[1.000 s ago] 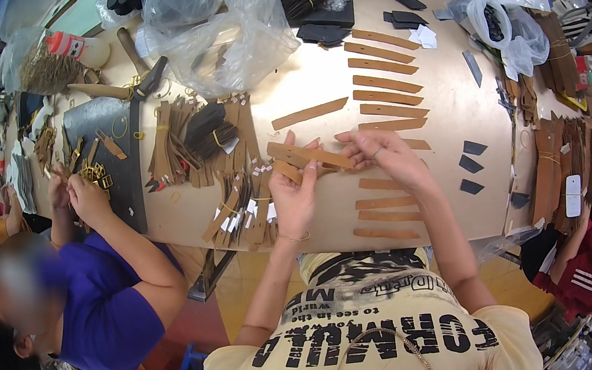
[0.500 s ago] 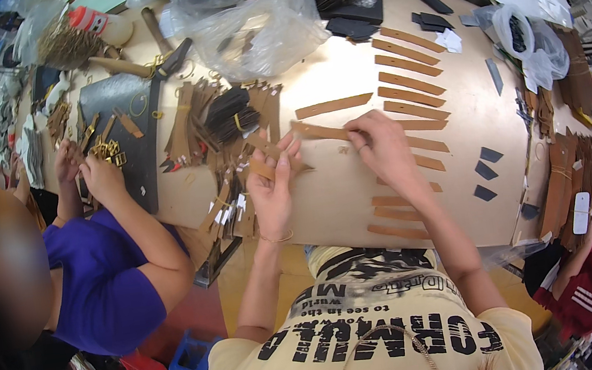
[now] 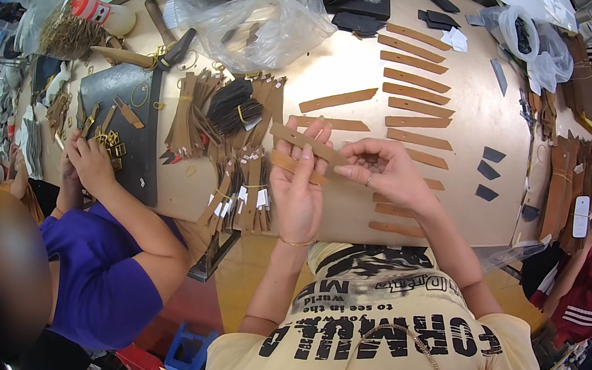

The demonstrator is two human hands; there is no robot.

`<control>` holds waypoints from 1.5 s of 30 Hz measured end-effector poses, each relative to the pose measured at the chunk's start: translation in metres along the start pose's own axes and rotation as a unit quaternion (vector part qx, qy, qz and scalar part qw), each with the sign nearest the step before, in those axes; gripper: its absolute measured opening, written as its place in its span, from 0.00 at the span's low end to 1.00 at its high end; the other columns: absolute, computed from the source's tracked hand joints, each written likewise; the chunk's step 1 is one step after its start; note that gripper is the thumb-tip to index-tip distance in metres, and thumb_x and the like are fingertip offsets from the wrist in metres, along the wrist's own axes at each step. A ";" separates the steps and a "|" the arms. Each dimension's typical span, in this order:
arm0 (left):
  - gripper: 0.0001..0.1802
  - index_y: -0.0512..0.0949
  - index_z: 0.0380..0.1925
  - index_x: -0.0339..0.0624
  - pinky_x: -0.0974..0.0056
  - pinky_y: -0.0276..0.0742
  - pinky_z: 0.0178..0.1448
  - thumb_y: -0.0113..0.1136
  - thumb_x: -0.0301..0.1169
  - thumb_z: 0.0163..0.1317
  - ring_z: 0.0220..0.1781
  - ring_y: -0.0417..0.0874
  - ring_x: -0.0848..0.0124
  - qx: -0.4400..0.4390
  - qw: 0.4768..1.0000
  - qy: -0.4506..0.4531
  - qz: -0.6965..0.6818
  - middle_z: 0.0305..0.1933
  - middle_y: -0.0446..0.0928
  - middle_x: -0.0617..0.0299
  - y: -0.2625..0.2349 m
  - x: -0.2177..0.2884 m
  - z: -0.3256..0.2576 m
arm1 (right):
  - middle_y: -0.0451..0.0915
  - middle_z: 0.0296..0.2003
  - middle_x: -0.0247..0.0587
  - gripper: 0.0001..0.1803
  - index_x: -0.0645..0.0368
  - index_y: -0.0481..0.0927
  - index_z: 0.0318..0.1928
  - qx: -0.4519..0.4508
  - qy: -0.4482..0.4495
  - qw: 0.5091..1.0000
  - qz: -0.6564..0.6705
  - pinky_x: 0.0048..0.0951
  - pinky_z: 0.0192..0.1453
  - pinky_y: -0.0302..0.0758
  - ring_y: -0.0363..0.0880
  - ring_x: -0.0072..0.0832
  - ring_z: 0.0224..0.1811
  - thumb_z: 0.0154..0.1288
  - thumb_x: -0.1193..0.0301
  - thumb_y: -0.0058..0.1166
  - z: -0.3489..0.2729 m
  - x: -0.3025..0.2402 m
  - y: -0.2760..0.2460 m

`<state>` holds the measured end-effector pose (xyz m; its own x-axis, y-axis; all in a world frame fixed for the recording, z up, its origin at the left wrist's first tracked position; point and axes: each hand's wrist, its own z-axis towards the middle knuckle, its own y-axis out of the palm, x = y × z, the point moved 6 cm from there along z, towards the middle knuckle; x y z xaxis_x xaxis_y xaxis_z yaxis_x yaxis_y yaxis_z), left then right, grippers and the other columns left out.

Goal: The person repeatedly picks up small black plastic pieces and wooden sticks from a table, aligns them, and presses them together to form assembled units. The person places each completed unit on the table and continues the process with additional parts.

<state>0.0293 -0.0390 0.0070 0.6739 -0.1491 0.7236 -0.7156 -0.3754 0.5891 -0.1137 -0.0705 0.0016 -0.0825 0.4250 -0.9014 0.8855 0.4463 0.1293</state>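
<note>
Two short brown leather straps lie across my left hand [image 3: 299, 198]; its thumb presses the lower strap [image 3: 283, 161] against the fingers. The upper strap [image 3: 301, 141], with small holes in it, slants down to the right. At its lower right end, my right hand [image 3: 391, 175] pinches it between thumb and finger. Just beyond my hands, one leather strap [image 3: 342, 125] lies flat on the table, and another strap [image 3: 339, 100] is farther back. To the right runs a column of several similar straps [image 3: 414, 85], laid side by side; my right forearm covers part of its near end.
Bundled brown straps [image 3: 241, 185] with white tags and a black bundle [image 3: 232, 107] sit left of my hands. A hammer [image 3: 175, 50] and plastic bags [image 3: 251, 28] lie at the back. Dark cut pieces [image 3: 487, 170] rest at right. A co-worker in purple [image 3: 110, 287] works at left.
My right hand has let go of a strap, which now lies on the table. It has come back toward my left hand and grips the end of a strap there.
</note>
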 end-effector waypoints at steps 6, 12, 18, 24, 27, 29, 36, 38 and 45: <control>0.26 0.56 0.72 0.34 0.56 0.63 0.77 0.42 0.26 0.77 0.74 0.66 0.55 0.036 0.996 0.077 0.014 0.70 0.66 0.43 -0.022 0.020 0.003 | 0.80 0.39 0.35 0.23 0.51 0.84 0.50 0.179 -0.364 0.768 -0.495 0.30 0.47 0.74 0.79 0.29 0.40 0.49 0.77 0.66 -0.023 -0.010 0.002; 0.26 0.56 0.72 0.34 0.56 0.61 0.78 0.42 0.26 0.77 0.75 0.65 0.56 0.057 0.976 0.200 0.065 0.72 0.63 0.42 -0.029 0.061 -0.003 | 0.77 0.50 0.37 0.22 0.48 0.84 0.51 0.128 -0.310 0.707 -0.622 0.44 0.62 0.63 0.73 0.34 0.55 0.53 0.75 0.60 -0.022 0.016 0.013; 0.28 0.54 0.73 0.35 0.53 0.57 0.80 0.35 0.37 0.79 0.77 0.60 0.53 -0.063 0.996 0.052 -0.021 0.74 0.59 0.40 -0.003 0.030 -0.006 | 0.78 0.52 0.38 0.22 0.53 0.81 0.55 0.140 -0.283 0.789 -0.526 0.41 0.63 0.67 0.75 0.33 0.55 0.59 0.75 0.58 -0.041 -0.007 -0.008; 0.31 0.52 0.74 0.36 0.57 0.54 0.81 0.26 0.43 0.79 0.78 0.57 0.57 -0.124 0.973 -0.055 -0.187 0.76 0.57 0.44 0.023 -0.004 -0.003 | 0.82 0.45 0.38 0.18 0.62 0.77 0.60 0.034 -0.059 0.995 0.077 0.25 0.57 0.74 0.79 0.24 0.47 0.74 0.69 0.52 -0.025 0.000 -0.012; 0.31 0.50 0.75 0.36 0.58 0.51 0.82 0.27 0.41 0.78 0.80 0.54 0.58 -0.123 0.984 0.008 -0.127 0.77 0.53 0.44 0.028 0.001 0.000 | 0.81 0.45 0.36 0.20 0.65 0.75 0.60 0.002 -0.047 0.988 0.147 0.24 0.57 0.73 0.78 0.21 0.48 0.72 0.71 0.56 -0.021 -0.009 -0.002; 0.31 0.48 0.76 0.37 0.59 0.49 0.83 0.28 0.40 0.79 0.81 0.52 0.59 -0.121 0.988 0.040 -0.083 0.78 0.51 0.45 0.030 0.005 0.003 | 0.81 0.43 0.35 0.21 0.65 0.75 0.61 0.000 -0.076 0.991 0.111 0.24 0.56 0.73 0.77 0.20 0.46 0.69 0.71 0.59 -0.021 -0.016 0.005; 0.30 0.49 0.75 0.33 0.56 0.45 0.83 0.33 0.36 0.78 0.81 0.50 0.55 -0.113 0.988 0.103 0.026 0.78 0.51 0.44 0.032 0.005 0.009 | 0.80 0.37 0.29 0.18 0.64 0.80 0.52 0.032 -0.073 0.995 0.052 0.21 0.47 0.73 0.74 0.15 0.38 0.64 0.72 0.66 -0.004 -0.013 0.005; 0.29 0.50 0.75 0.34 0.56 0.49 0.82 0.36 0.31 0.78 0.80 0.53 0.57 -0.123 0.977 0.151 0.088 0.78 0.54 0.46 0.031 0.009 0.022 | 0.80 0.35 0.28 0.15 0.64 0.82 0.49 0.002 -0.031 0.999 0.038 0.20 0.44 0.73 0.74 0.14 0.35 0.64 0.72 0.66 0.012 -0.012 0.001; 0.26 0.63 0.66 0.31 0.69 0.77 0.59 0.55 0.19 0.69 0.58 0.81 0.68 -0.005 0.978 0.120 0.172 0.59 0.76 0.48 0.004 0.007 0.091 | 0.86 0.28 0.40 0.09 0.62 0.88 0.41 0.051 -0.069 0.964 -0.251 0.28 0.39 0.77 0.81 0.24 0.30 0.64 0.70 0.62 0.084 -0.047 -0.054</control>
<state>0.0481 -0.1249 -0.0183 0.3321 -0.0449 0.9422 -0.8945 -0.3319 0.2995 -0.1194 -0.1808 0.0026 -0.4575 0.0634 -0.8869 0.7905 0.4856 -0.3731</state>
